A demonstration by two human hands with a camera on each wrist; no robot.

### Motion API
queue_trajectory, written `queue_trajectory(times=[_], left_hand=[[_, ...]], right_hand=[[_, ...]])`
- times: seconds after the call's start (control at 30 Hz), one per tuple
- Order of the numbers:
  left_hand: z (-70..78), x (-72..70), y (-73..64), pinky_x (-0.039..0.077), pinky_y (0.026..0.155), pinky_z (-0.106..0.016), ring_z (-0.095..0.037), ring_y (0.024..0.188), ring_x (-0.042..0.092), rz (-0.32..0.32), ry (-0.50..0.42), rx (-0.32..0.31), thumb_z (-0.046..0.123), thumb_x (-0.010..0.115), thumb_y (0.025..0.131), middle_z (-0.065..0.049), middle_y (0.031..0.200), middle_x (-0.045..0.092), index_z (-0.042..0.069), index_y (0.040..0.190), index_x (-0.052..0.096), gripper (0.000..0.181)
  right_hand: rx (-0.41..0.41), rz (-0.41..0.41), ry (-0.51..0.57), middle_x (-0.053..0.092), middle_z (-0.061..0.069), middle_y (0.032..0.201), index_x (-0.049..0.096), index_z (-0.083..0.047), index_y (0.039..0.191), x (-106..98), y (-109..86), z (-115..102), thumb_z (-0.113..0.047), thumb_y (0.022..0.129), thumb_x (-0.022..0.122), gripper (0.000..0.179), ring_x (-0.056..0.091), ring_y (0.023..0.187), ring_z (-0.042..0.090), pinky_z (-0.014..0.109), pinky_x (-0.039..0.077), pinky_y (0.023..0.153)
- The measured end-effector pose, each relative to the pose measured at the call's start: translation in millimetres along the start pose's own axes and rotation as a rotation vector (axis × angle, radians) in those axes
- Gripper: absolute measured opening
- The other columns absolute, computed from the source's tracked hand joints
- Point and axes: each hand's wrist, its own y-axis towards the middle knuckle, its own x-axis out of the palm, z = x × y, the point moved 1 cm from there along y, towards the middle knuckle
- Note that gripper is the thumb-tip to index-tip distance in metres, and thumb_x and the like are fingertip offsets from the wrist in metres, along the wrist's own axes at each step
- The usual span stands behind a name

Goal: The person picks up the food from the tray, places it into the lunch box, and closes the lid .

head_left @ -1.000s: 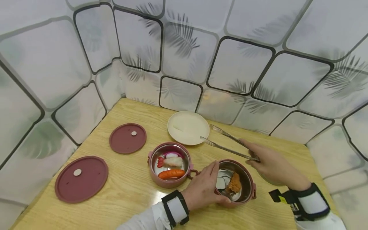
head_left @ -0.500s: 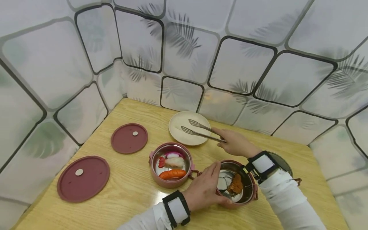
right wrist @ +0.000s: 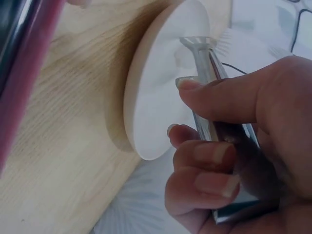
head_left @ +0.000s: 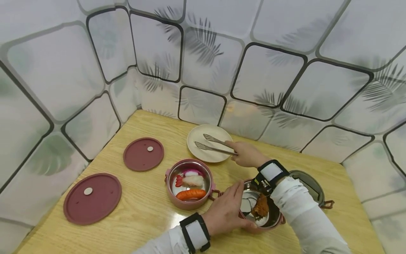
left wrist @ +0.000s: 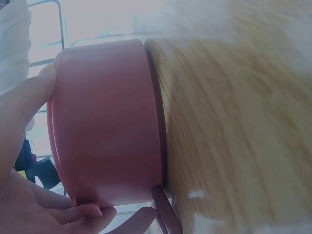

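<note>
My left hand [head_left: 223, 211] grips the side of a pink round lunch box [left wrist: 107, 122], its thumb at the rim and its fingers around the wall near a latch. Inside that box lie a brown fried-chicken piece [head_left: 261, 206] and white slices with dark edges [head_left: 245, 205]. With thumb and curled fingers, my right hand [head_left: 248, 154] holds metal tongs [head_left: 219, 150]. Their two slotted ends are spread apart over the cream plate [head_left: 209, 158]. A pale flat piece on the plate is largely lost against it. My right wrist overlaps the box's far rim.
A second pink box [head_left: 187, 205] stands to the left, holding a shrimp sushi [head_left: 193, 181] and an orange sausage [head_left: 191, 194]. Two maroon lids, a smaller one [head_left: 139, 160] and a larger one [head_left: 98, 208], lie farther left. A grey-green round container [head_left: 312, 181] sits behind my right sleeve. A patterned wall backs the table.
My right hand has carried the tongs leftward from beyond the box to over the plate, and their ends have come closer together. My left hand stays on the box.
</note>
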Motion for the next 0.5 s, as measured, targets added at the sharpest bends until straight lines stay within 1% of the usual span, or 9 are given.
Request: queue_trajectory(times=[0.07, 0.1, 0.2, 0.27, 0.43, 0.5], left_hand=[[0.1, -0.2, -0.1, 0.041, 0.096, -0.037, -0.017, 0.130, 0.023, -0.007, -0.011, -0.005, 0.073, 0.059, 0.068, -0.010, 0.150, 0.016, 0.010, 0.146, 0.003, 0.114], [0.2, -0.3, -0.1, 0.041, 0.096, -0.038, -0.017, 0.130, 0.023, -0.010, -0.016, -0.006, 0.073, 0.059, 0.068, -0.010, 0.151, 0.016, 0.010, 0.146, 0.003, 0.114], [0.0, -0.6, 0.0, 0.041, 0.096, -0.038, -0.017, 0.130, 0.023, -0.011, -0.023, -0.005, 0.073, 0.059, 0.068, -0.009, 0.151, 0.015, 0.010, 0.146, 0.004, 0.114], [-0.2, -0.8, -0.2, 0.041, 0.096, -0.038, -0.017, 0.130, 0.023, -0.013, -0.029, -0.005, 0.073, 0.059, 0.068, -0.009, 0.151, 0.015, 0.011, 0.146, 0.003, 0.114], [-1.1, -0.8, -0.5, 0.040, 0.096, -0.037, -0.017, 0.130, 0.023, -0.017, -0.033, -0.001, 0.072, 0.059, 0.069, -0.009, 0.151, 0.015, 0.013, 0.146, 0.000, 0.114], [-1.5, -0.6, -0.7, 0.040, 0.096, -0.037, -0.017, 0.130, 0.023, -0.011, -0.029, 0.005, 0.073, 0.059, 0.068, -0.009, 0.150, 0.016, 0.012, 0.146, 0.001, 0.114]], right_hand=[[0.006, 0.004, -0.015, 0.061, 0.012, 0.095, 0.036, -0.005, 0.138, 2.3, 1.5, -0.6, -0.007, 0.085, 0.060, 0.058, 0.051, 0.070, 0.017, 0.036, 0.042, 0.063], [0.010, 0.008, -0.021, 0.062, 0.012, 0.093, 0.036, -0.006, 0.138, 3.2, 2.0, -0.6, -0.007, 0.085, 0.060, 0.058, 0.052, 0.070, 0.018, 0.036, 0.041, 0.061], [0.017, 0.026, -0.037, 0.063, 0.015, 0.098, 0.038, -0.007, 0.137, 4.4, 2.5, -1.7, -0.005, 0.085, 0.059, 0.057, 0.055, 0.073, 0.020, 0.034, 0.040, 0.057], [0.025, 0.037, -0.038, 0.063, 0.017, 0.102, 0.039, -0.008, 0.137, 4.4, 2.0, -2.9, -0.005, 0.084, 0.059, 0.056, 0.056, 0.072, 0.019, 0.032, 0.038, 0.054], [0.036, 0.045, -0.024, 0.062, 0.017, 0.109, 0.039, -0.009, 0.137, 4.8, -0.4, -2.7, -0.005, 0.086, 0.057, 0.055, 0.051, 0.064, 0.014, 0.029, 0.033, 0.049], [0.038, 0.049, -0.015, 0.062, 0.018, 0.110, 0.039, -0.009, 0.137, 4.4, -2.0, -2.2, -0.005, 0.087, 0.056, 0.054, 0.050, 0.062, 0.014, 0.029, 0.032, 0.049]])
